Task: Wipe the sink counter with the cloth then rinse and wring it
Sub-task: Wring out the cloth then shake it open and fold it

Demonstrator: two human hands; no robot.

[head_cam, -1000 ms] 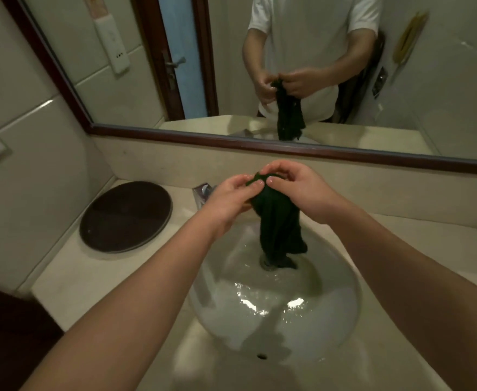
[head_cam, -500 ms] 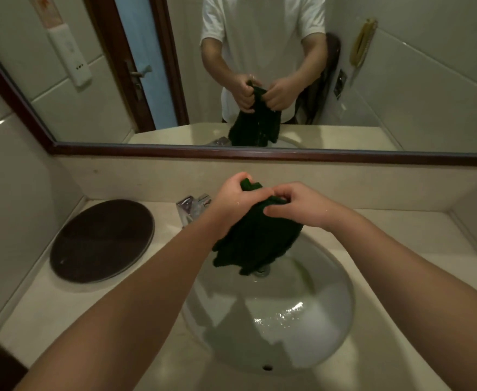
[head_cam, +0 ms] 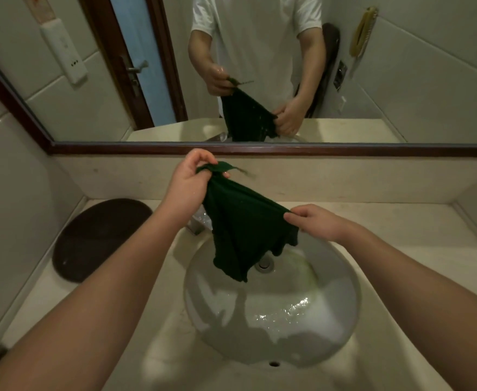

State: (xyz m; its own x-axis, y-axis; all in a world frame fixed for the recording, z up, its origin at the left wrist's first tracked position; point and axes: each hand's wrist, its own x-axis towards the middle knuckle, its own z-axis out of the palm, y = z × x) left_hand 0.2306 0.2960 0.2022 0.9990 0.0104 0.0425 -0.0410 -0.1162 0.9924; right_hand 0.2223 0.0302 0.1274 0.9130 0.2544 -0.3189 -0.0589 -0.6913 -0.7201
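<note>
Dark green cloth (head_cam: 243, 230) hangs spread above the sink (head_cam: 344, 311). The left hand (head_cam: 189, 182) pinches its top corner at 11 o'clock, and the right hand (head_cam: 316, 222) pinches an edge at 3 o'clock. Soft, limp and probably water-heavy, it is best gripped at corners or bunched edges.

one dark green cloth (head_cam: 240, 227) | two bare hands, left hand (head_cam: 188, 184) and right hand (head_cam: 316, 224) | one round white ceramic sink basin (head_cam: 333, 323) | one metal drain (head_cam: 264, 264) | one chrome tap (head_cam: 199, 225) | one round dark brown mat (head_cam: 99, 238) | one beige stone desk (head_cam: 415, 244) | one wood-framed wall mirror (head_cam: 344, 150)
</note>
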